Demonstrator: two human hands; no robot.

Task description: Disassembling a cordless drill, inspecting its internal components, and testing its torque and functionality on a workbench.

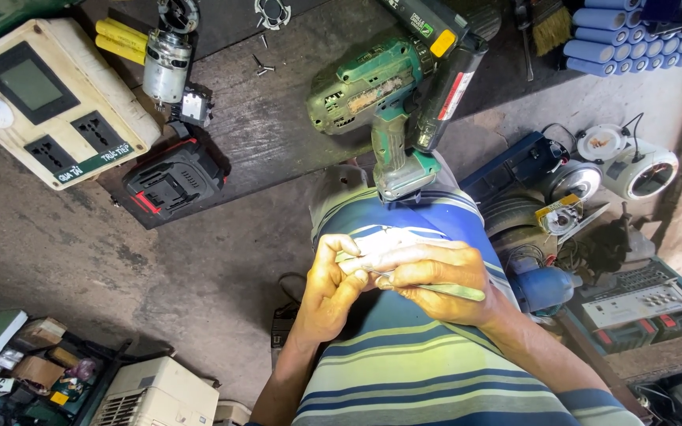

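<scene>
Both my hands meet over my lap, in front of my striped shirt (404,371). My left hand (327,290) pinches a small pale object (361,254) that bright light washes out, so I cannot tell what it is. My right hand (436,278) is closed around a thin pale green tool (458,291) whose tip points at that object. The fingers of the two hands touch. Just beyond them a green cordless drill (384,95) lies on a dark board (270,134), its handle base toward my hands.
On the board lie a red-and-black battery pack (171,183), a small electric motor (166,63) and yellow cells (120,39). A beige socket box (49,102) sits at the left. Blue cells (621,35), round white parts (633,166) and a blue tool case (633,308) crowd the right.
</scene>
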